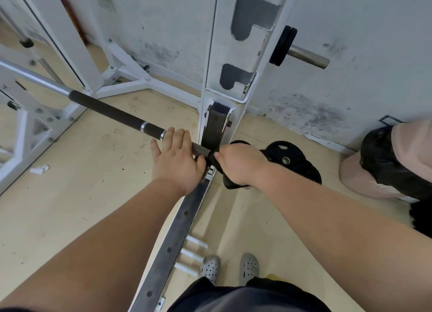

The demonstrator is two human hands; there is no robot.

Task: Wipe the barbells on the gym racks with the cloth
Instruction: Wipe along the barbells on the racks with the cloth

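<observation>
Item 1, barbell (pixel 112 111): I log it lying across the frame from upper left toward the centre, bare steel at the far end, dark grip sleeve nearer, with a bright ring near the left hand. Its near end passes against the dark bracket at the foot of the white rack upright (pixel 230 54).

Item 2, cloth (pixel 216 158): black, bunched around the bar just beside the upright, with a loose fold hanging below the right hand.

Item 3, left hand (pixel 177 157): I see it laid over the bar, fingers extended and fairly flat, thumb tucked under toward the cloth; a loose hold on the barbell, not a tight fist.

Item 4, right hand (pixel 240 165): curled closed around the cloth, pressing it onto the bar, touching the left thumb side.

Item 5, weight plates (pixel 289 159): black, stacked on the floor just behind the right hand.

Item 6, second bar end (pixel 308 56): steel stub with black collar, projecting from the upright's right side, higher up.

Item 7, floor (pixel 81 194): pale wood, scuffed, with a white scrap of paper (pixel 39 169) at left.

Item 8, grey perforated clogs (pixel 230 268): on my operator's feet, at bottom centre.
</observation>
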